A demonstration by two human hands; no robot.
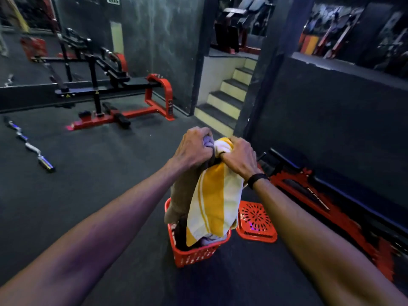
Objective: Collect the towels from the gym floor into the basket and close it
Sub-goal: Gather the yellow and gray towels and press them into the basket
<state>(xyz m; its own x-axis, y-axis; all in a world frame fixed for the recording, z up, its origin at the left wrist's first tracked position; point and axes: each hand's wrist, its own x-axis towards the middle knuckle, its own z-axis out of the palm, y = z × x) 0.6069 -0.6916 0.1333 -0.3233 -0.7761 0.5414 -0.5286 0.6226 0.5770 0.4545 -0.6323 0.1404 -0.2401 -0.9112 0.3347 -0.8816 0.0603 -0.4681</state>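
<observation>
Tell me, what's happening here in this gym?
A person is gathering towels. Both hands, left hand and right hand, grip a bunch of towels, including a yellow-and-white striped towel, whose lower ends hang into the red basket on the floor. The basket's red lid lies beside it, so it is not yet closed.

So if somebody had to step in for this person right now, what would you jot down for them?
Left hand: closed grip on a bunch of towels, a purple one showing in the fist.
Right hand: closed grip on the yellow-and-white striped towel.
Both hold the towels above the red basket, lower ends hanging into it; some cloth already lies inside.
The basket's lid lies on the floor just right of it, off.
Left to do: drop the towels in, fit the lid.
</observation>
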